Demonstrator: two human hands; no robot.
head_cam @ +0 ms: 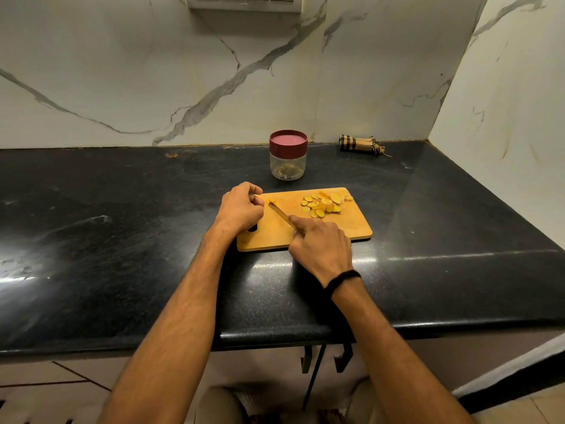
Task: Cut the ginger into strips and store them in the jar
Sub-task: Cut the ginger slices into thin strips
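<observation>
Fingers of right hand (pixel 321 249) wrapped round the handle of a knife (pixel 279 211), forefinger laid straight along the back of the blade. Handle itself hidden under the palm. Blade slanting away from that forefinger toward the upper left, tip on or just above the cutting board (pixel 351 229); contact not clear. Black band (pixel 342 280) round the wrist.

Fingers of left hand (pixel 241 208) curled tight inward, knuckles up, over the board's left end. Fingertips just beside the knife tip. Small yellow bit of ginger (pixel 270 201) between those fingertips and the blade tip; pinched or merely lying there, cannot tell. Dark hole in the board partly hidden under the heel of this hand.

Loose heap of ginger slices (pixel 324 204), round and yellow, on the board beyond the right forefinger and off to its right, apart from the blade.

Clear jar (pixel 287 168) upright beyond both sets of fingers, past the board's far edge, near it but not touching. Dark red lid (pixel 288 141) on. Contents too faint to make out.

Farther right of the jar, against the wall: rolled checked cloth (pixel 360 144) with a frayed fringe.

Everything on a black speckled counter (pixel 122 240). Behind it, white marble wall (pixel 122 87) with grey veins; switch plate (pixel 244 1) at the top edge.
</observation>
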